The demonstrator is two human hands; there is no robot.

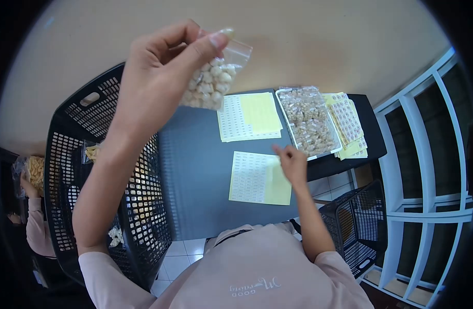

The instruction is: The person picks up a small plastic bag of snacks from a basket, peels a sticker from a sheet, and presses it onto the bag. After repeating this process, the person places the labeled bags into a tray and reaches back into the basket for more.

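Observation:
My left hand [161, 72] is raised at the upper left, pinching the top edge of a small clear zip bag [213, 82] filled with pale round pieces. Lower and to the right, my right hand [293, 162] hovers at the right edge of a label sheet [252, 177] with small printed labels and a bare yellow part. Its fingers are curled together, and anything between them is too small to make out. Behind that sheet lies a stack of similar yellow label sheets [259, 116] on the dark table [190, 170].
A white tray [341, 144] of small filled bags stands at the back right, beside round-sticker sheets [344, 118]. Black crates [143, 206] stand left, another crate [373, 216] lower right. White shelving [427, 154] is far right. Another person's hand [27, 185] holds a bag at far left.

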